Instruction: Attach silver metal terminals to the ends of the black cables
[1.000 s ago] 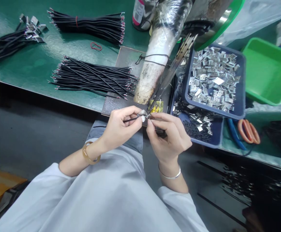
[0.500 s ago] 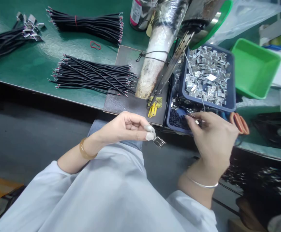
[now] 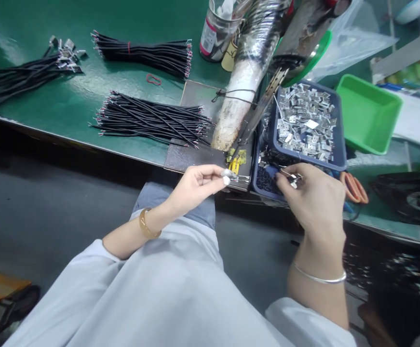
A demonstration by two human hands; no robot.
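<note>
My left hand [image 3: 198, 185] is pinched shut on a small metal terminal piece [image 3: 239, 178] just in front of the bench edge. My right hand [image 3: 313, 200] hovers over the lower blue tray [image 3: 260, 185], its fingers closed on a small metal clip [image 3: 292, 177]. Behind it the upper blue tray [image 3: 340, 144] is heaped with silver metal clips [image 3: 304, 126]. A bundle of black wires [image 3: 152, 118] lies on the green table to the left of my hands.
A wrapped machine arm [image 3: 244, 82] stands on a dark plate [image 3: 198, 154]. More black wire bundles [image 3: 148, 50] lie further back and another wire bundle [image 3: 21, 79] at the left. A green bin [image 3: 367, 113] and orange-handled scissors [image 3: 354, 187] sit to the right. A jar [image 3: 217, 29] stands behind.
My hands, joined at the start, came apart. The right one reached to the blue trays and took a clip; the left one has lifted the terminal piece back up to the bench edge.
</note>
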